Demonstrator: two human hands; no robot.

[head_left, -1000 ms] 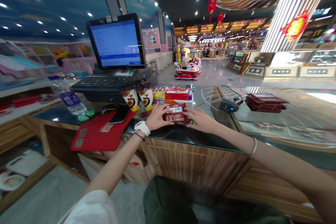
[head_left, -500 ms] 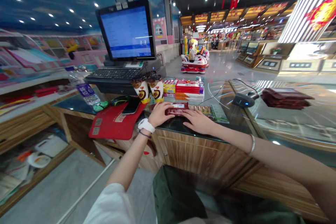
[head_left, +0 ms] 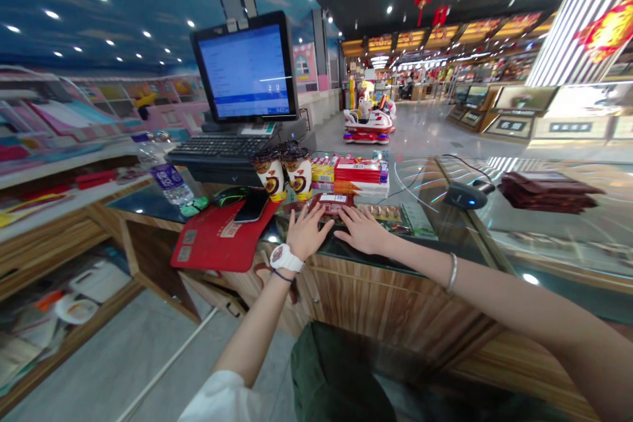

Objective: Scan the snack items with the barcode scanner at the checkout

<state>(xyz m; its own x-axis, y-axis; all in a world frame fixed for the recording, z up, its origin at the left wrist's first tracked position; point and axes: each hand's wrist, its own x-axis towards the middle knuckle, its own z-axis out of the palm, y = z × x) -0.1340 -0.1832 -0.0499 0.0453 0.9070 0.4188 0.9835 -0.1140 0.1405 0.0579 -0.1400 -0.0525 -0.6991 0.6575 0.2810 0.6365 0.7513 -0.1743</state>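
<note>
A dark red snack packet [head_left: 334, 200] with a white label lies on the glass counter, just beyond my fingers. My left hand [head_left: 307, 232], with a white watch on its wrist, is spread, its fingertips at the packet's near left edge. On the packet's right end rest the fingertips of my right hand [head_left: 364, 229], its fingers also spread. Neither hand is wrapped round the packet. To the right of it lies a clear pack of small golden pieces [head_left: 388, 213], partly behind my right hand. Two patterned lidded cups [head_left: 299, 175] stand behind my left hand.
Stacked red and white boxes [head_left: 361, 171] sit behind the packet. At the left are a red mat [head_left: 217, 247], a phone [head_left: 251, 206], a water bottle [head_left: 171, 183], and a keyboard [head_left: 222, 147] below a monitor [head_left: 247, 72]. A black scanner [head_left: 465, 195] and dark red packets [head_left: 546, 192] are at the right.
My left hand has gone from curling at the packet's left end to lying spread at its near edge. My right hand has shifted slightly left. The view has tilted a little.
</note>
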